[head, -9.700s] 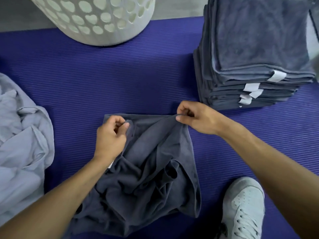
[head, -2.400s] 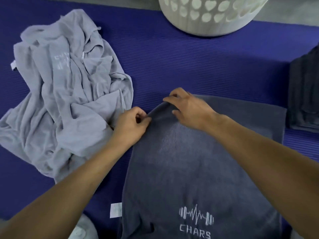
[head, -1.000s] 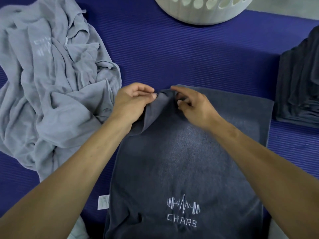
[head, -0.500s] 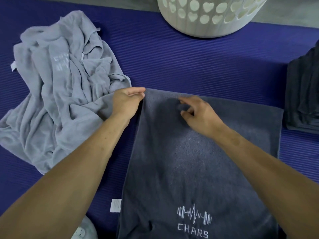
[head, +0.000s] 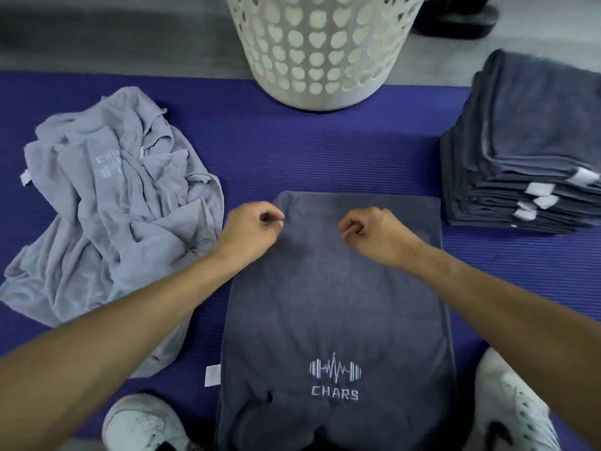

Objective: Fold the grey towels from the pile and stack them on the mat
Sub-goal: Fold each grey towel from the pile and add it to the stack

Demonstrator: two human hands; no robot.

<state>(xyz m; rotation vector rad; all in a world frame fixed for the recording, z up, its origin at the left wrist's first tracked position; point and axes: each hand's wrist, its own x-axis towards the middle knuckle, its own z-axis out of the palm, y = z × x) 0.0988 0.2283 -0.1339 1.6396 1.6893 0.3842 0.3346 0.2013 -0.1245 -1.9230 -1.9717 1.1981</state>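
Note:
A dark grey towel (head: 331, 304) with a "CHARS" logo lies spread flat on the purple mat (head: 292, 151) in front of me. My left hand (head: 250, 232) rests on its far left edge with the fingers curled. Further right, my right hand (head: 374, 234) rests on the towel's far part, fingers also curled. No fabric shows between the fingers of either hand. A crumpled pile of light grey towels (head: 110, 216) lies at the left. At the right stands a stack of folded dark grey towels (head: 527, 151).
A white laundry basket (head: 322, 50) with heart-shaped holes stands at the mat's far edge. My two white shoes (head: 143, 424) (head: 514, 405) flank the towel's near end. Grey floor lies beyond the mat, with a dark object (head: 455, 17) at the far right.
The folded-over far left corner of the dark towel has been laid flat. Both hands have since drawn back a little from the far edge and curled their fingers.

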